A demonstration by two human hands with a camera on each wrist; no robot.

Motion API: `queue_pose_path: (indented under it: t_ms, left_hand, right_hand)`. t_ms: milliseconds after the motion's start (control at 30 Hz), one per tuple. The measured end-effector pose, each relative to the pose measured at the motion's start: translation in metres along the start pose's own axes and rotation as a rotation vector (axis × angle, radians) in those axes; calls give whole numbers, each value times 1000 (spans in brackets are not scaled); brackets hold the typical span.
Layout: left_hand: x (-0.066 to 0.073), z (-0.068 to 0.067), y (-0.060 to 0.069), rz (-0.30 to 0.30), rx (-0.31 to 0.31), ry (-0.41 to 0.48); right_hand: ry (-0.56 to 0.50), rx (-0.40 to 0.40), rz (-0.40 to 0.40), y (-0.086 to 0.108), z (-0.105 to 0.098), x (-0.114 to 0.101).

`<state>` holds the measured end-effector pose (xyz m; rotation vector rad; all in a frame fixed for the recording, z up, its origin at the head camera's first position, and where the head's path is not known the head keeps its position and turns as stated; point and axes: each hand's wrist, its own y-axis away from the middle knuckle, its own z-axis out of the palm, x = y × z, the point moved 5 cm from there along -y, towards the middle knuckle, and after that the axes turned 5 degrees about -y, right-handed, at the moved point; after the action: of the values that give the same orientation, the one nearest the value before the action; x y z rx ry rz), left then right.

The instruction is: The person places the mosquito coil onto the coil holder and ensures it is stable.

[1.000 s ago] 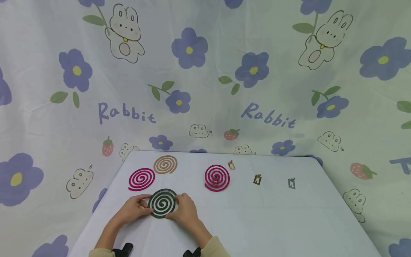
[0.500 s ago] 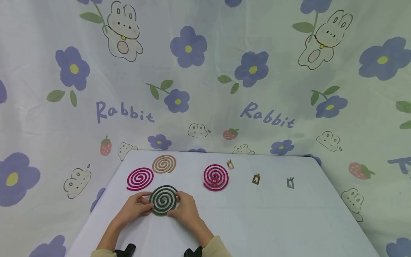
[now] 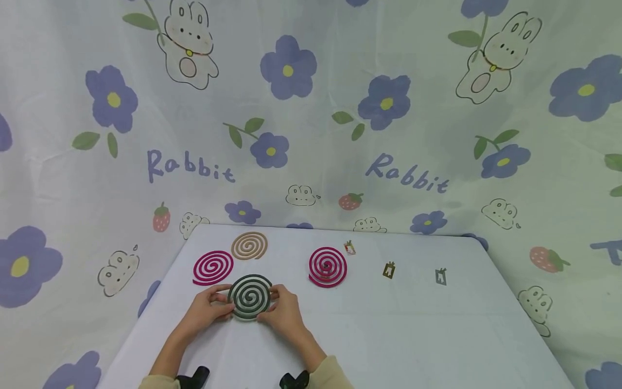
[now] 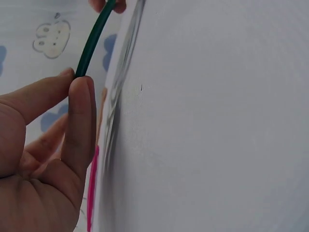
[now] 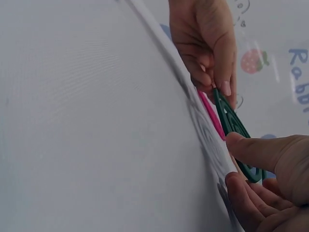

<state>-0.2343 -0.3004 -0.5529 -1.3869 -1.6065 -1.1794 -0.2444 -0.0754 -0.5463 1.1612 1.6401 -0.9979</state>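
A dark green mosquito coil (image 3: pixel 250 296) is held between both hands, a little above the white table. My left hand (image 3: pixel 209 310) pinches its left edge between thumb and fingers. At the opposite edge, my right hand (image 3: pixel 286 313) pinches it the same way. Seen almost edge-on in the left wrist view, the green coil (image 4: pixel 91 46) is apart from the tabletop. The right wrist view has the coil (image 5: pixel 232 121) tilted between the two hands. Just behind the left hand lies a magenta coil (image 3: pixel 213 267), with a tan coil (image 3: pixel 249 246) beyond it.
Another magenta coil (image 3: pixel 328 267) lies at the table's back middle, a small dark spot at its centre. To its right are a small patterned metal stand (image 3: pixel 350 248), a brass-coloured stand (image 3: pixel 389 270) and a silver stand (image 3: pixel 440 276). A printed curtain (image 3: pixel 311 119) hangs behind the white table (image 3: pixel 413 346).
Both hands have raised the green coil off the table and moved it slightly away from the body and to the right. The other coils and the stands stay in place.
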Motion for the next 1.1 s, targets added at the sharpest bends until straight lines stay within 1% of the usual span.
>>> queue_pose_path:
  t_ms: [100, 267, 400, 467, 667, 800, 933, 1100]
  left_hand:
    - [2, 0, 0, 4, -5, 16]
    - [9, 3, -2, 30, -28, 37]
    - [13, 5, -3, 50, -27, 49]
    - [13, 6, -3, 52, -18, 54]
    - [7, 12, 1, 16, 12, 77]
    - [7, 16, 0, 23, 47, 86]
    - [10, 19, -3, 26, 70, 90]
    - [15, 23, -4, 28, 75, 108]
  right_hand:
    - [-55, 25, 26, -2, -4, 1]
    - [-133, 86, 59, -7, -8, 5]
    - [-173, 118, 74, -11, -10, 9]
    - [-176, 120, 74, -10, -10, 11]
    - [-117, 83, 85, -4, -6, 17]
    - [-132, 79, 72, -3, -7, 15]
    - [-143, 117, 69, -5, -10, 15]
    - [-127, 161, 77, -9, -17, 15]
